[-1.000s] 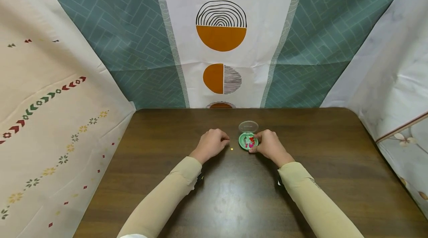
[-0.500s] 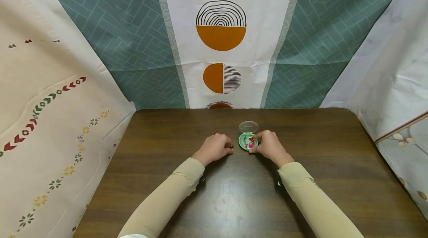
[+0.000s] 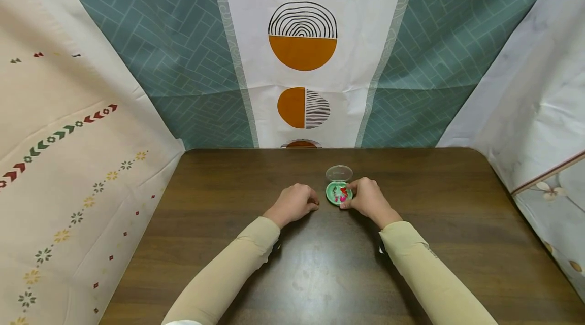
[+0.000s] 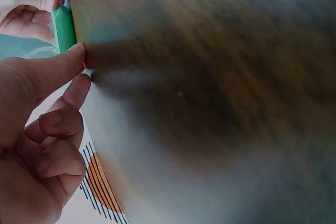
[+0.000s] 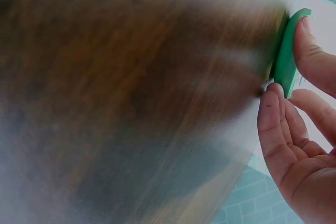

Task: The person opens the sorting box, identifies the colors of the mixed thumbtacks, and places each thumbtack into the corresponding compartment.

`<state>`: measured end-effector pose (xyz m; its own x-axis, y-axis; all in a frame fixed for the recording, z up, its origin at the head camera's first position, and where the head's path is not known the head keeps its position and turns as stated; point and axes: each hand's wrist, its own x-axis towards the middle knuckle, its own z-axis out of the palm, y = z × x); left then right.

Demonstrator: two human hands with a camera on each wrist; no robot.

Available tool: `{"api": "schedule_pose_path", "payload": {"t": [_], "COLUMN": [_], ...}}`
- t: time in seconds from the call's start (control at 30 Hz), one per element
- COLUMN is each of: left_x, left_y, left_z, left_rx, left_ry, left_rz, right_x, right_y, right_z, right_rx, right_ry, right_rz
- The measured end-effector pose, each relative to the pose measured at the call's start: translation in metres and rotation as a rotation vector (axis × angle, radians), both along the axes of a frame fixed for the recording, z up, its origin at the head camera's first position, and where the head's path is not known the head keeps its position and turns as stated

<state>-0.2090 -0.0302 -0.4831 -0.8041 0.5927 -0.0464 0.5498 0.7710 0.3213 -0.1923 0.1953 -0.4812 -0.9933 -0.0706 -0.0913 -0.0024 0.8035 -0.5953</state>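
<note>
My right hand point(image 3: 369, 200) grips the right rim of a small round green case point(image 3: 330, 196) on the table. The case's clear lid point(image 3: 339, 172) stands raised behind it, and small red, pink and dark pieces point(image 3: 343, 198) lie inside. The right wrist view has my thumb and fingers on the green case point(image 5: 286, 56). To the left of the case, my left hand point(image 3: 294, 203) is low over the table, thumb and forefinger pinched around a tiny piece. A red speck point(image 4: 84, 65) shows at those fingertips; the rest is hidden.
A dark brown wooden table point(image 3: 219, 177) lies under both hands. Patterned cloth hangs behind it point(image 3: 201, 61) and along the left point(image 3: 68, 162) and right point(image 3: 548, 127) sides.
My left hand has moved slightly right and toward me, onto the spot where a small gold piece lay on the table; that piece is now hidden. My right hand and the case have stayed put.
</note>
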Motion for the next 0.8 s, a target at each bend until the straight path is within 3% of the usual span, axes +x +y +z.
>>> {"api": "schedule_pose_path", "payload": {"t": [0.6, 0.8], "left_x": [0.0038, 0.0017], "left_y": [-0.0041, -0.0054], "left_z": [-0.0039, -0.0061], "left_rx": [0.025, 0.077], "left_ry": [0.026, 0.056], "left_rz": [0.003, 0.023], "right_x": [0.0055, 0.007], "right_y": [-0.0018, -0.0031], "right_z": [-0.0028, -0.0034], "right_rx": [-0.008, -0.007], "right_ry": [0.005, 0.014], "right_rz": [-0.008, -0.008]}}
